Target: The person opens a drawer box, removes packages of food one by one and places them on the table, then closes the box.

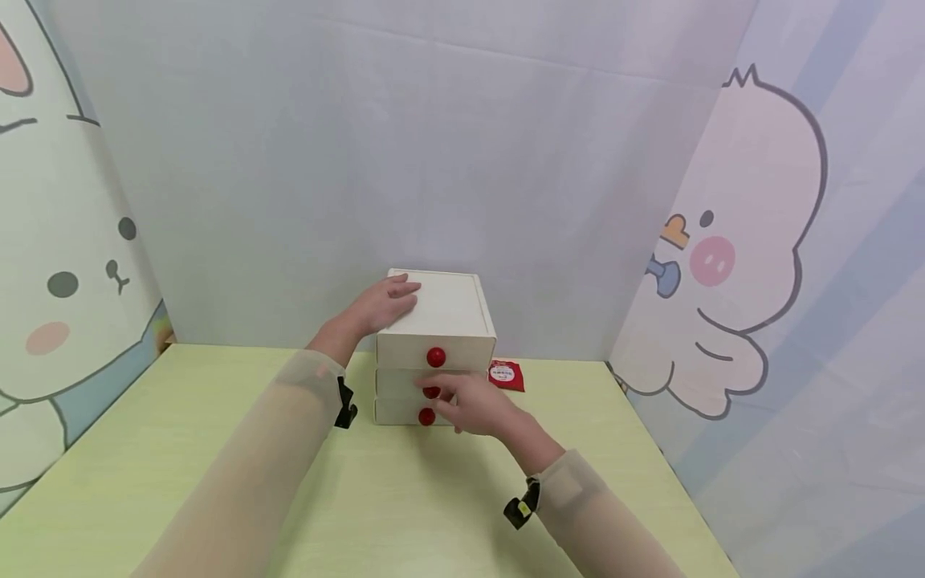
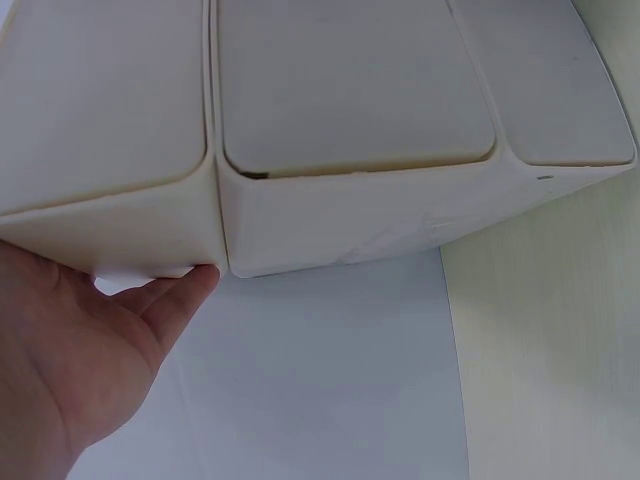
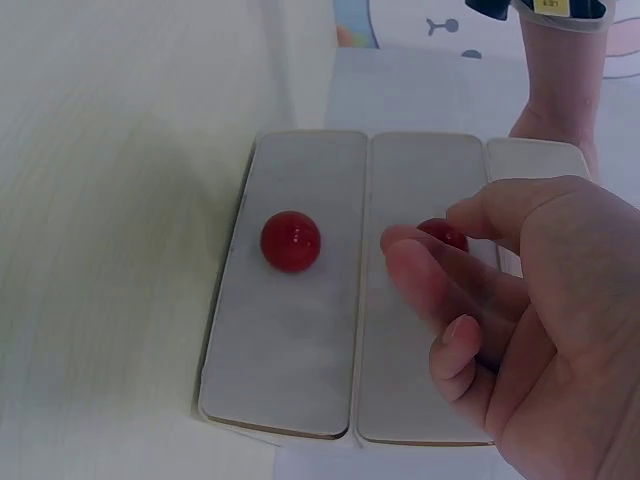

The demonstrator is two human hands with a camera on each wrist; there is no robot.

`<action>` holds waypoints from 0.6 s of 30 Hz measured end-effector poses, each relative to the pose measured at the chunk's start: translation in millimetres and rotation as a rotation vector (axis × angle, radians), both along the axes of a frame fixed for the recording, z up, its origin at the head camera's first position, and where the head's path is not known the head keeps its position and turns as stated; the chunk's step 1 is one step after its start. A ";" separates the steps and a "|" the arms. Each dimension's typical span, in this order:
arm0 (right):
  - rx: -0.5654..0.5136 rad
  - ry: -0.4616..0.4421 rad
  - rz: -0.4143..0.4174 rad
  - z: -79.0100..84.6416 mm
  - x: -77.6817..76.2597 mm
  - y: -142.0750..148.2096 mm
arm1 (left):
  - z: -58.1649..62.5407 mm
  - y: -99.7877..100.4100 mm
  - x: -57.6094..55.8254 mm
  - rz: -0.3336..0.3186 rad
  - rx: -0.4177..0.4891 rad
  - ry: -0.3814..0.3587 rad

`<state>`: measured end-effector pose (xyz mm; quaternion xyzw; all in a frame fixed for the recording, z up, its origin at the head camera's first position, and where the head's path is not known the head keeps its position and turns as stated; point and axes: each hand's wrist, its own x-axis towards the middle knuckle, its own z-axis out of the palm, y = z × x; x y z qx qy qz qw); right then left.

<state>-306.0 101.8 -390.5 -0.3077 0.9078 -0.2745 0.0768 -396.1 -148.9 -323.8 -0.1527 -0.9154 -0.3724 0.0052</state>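
Observation:
A white cabinet (image 1: 441, 303) of three stacked drawers stands on the table, each drawer front bearing a round red knob. My left hand (image 1: 383, 305) rests on the cabinet's upper left edge with its fingers over the top. In the left wrist view, that hand (image 2: 90, 350) lies along the edge of the white side. At the middle drawer, my right hand (image 1: 473, 404) has thumb and fingers curled around the middle red knob (image 3: 443, 235), which they partly cover. The top knob (image 1: 436, 357) and bottom knob (image 1: 426, 417) are untouched. All three drawer fronts look flush.
A red packet (image 1: 507, 375) with a white label lies beside the cabinet at its right. The pale yellow-green table (image 1: 253, 417) ends at a light curtain (image 1: 289, 160) behind, and cartoon-printed curtains (image 1: 766, 241) flank both sides.

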 end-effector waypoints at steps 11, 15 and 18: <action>-0.123 -0.068 -0.024 -25.6 -12.0 -4.5 | -3.1 0.3 -2.9 -0.005 0.015 0.004; -0.176 -0.098 -0.039 -28.9 -12.2 -7.4 | -2.5 0.4 -2.5 -0.007 0.020 0.005; -0.186 -0.088 -0.046 -31.1 -12.0 -8.9 | -2.8 0.4 -2.1 -0.004 0.017 0.000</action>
